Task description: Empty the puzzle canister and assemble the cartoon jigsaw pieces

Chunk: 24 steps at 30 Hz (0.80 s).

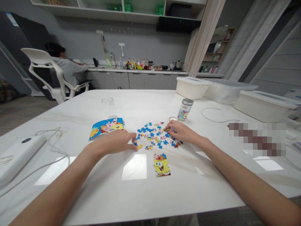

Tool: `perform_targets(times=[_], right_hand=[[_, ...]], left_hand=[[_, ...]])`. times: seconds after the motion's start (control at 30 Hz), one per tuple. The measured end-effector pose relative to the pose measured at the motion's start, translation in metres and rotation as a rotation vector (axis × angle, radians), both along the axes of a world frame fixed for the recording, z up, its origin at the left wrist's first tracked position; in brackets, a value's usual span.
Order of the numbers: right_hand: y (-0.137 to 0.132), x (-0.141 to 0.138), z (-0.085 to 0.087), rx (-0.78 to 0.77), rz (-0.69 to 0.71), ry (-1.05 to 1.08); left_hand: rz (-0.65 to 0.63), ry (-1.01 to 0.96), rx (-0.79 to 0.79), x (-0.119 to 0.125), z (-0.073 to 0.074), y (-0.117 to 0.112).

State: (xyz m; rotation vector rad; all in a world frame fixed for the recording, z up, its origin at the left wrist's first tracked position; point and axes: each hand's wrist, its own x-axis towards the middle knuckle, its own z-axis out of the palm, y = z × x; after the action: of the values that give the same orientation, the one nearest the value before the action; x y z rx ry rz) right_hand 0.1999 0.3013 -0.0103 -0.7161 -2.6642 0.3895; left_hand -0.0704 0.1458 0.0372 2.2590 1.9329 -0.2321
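Note:
A loose heap of small jigsaw pieces (152, 136), mostly blue with some yellow, pink and red, lies mid-table. My left hand (117, 140) is at its left edge, thumb and forefinger apart beside a yellow piece (139, 146). Over the heap's right side, my right hand (180, 130) has its fingers bent down and apart among the pieces; a piece under them is partly hidden. Nearer me lies a joined puzzle section (161, 165) with a yellow cartoon face. A curved picture sheet (107, 128) with cartoon figures rests behind my left hand.
A metal-lidded printed can (185, 110) stands behind my right hand, a clear jar (108, 106) at the back left. White lidded bins (192, 87) line the back right. A white device (22, 157) with cables lies left. Beyond, a person (70, 70) sits at the counter.

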Motion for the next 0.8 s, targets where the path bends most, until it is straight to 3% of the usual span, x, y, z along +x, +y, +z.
perform_targets(times=[0.3, 0.8], right_hand=[[0.000, 0.000, 0.002, 0.003, 0.014, 0.015], [0.001, 0.001, -0.002, -0.001, -0.006, 0.017]], left_hand=[[-0.082, 0.021, 0.044, 0.009, -0.004, -0.001], [-0.059, 0.016, 0.041, 0.000, -0.006, 0.000]])
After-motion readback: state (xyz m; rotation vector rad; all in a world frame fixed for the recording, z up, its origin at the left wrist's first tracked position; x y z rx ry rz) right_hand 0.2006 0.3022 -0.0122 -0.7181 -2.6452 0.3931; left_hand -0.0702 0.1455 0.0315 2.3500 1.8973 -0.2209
